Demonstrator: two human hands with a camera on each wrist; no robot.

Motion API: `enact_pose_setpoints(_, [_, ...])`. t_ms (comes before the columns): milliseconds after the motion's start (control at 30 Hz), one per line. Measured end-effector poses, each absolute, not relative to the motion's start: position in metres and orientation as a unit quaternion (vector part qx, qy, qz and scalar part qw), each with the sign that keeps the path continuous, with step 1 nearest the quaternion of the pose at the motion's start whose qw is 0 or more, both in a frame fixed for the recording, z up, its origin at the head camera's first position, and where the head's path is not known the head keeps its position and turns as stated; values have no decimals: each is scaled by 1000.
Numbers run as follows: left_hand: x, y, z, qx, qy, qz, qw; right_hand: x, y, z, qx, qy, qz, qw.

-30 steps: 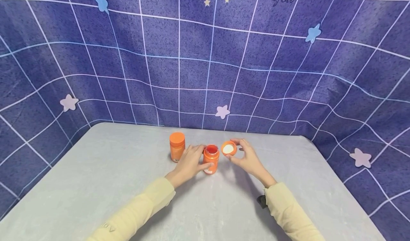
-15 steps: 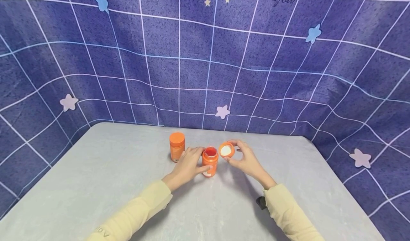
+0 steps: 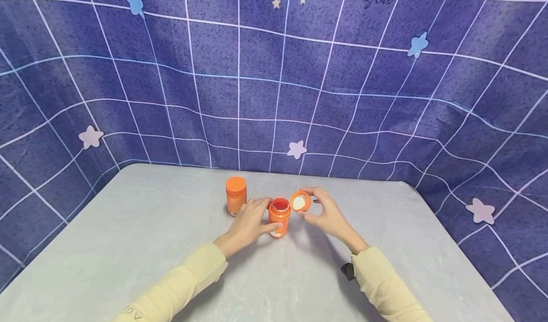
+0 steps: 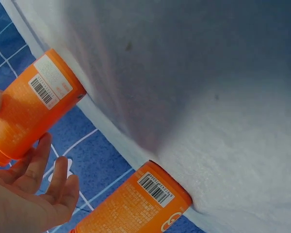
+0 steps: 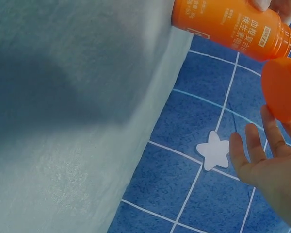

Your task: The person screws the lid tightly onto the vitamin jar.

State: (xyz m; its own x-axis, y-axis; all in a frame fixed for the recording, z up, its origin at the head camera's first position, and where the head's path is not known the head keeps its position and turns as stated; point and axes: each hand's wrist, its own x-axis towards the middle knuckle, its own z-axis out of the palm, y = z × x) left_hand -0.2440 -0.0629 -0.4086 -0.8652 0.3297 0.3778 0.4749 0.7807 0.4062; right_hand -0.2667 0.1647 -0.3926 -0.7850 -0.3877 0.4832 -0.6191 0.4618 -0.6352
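An uncapped orange bottle (image 3: 279, 217) stands on the table, its mouth showing red inside. My left hand (image 3: 250, 221) holds it from the left, thumb in front and fingers behind. In my right hand (image 3: 327, 213) is the orange lid (image 3: 300, 201), pinched between thumb and fingers with its white inner side tipped toward me. The lid is right beside the bottle's mouth, on its right. The right wrist view shows the lid's flat orange top (image 5: 280, 90) near the bottle's neck (image 5: 283, 41). A white barcode label (image 4: 44, 91) shows on the held bottle in the left wrist view.
A second orange bottle (image 3: 236, 197), with its lid on, stands behind and left of my left hand. The grey table (image 3: 128, 227) ends at a dark blue curtain (image 3: 205, 98) with white grid lines and stars.
The bottle in my left hand has shifted slightly toward me and left. My right hand has brought the lid left along with it. The second bottle stays in place.
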Motion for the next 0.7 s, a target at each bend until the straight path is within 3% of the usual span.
enact_pose_setpoints(467, [-242,-64,-413,-210,-928,-274,137,-267,164,-392,307,-840,425,136])
enact_pose_setpoints(700, [-242,-65,-419,-208,-936,-266,101,-265,162,-391,296,-844,426,138])
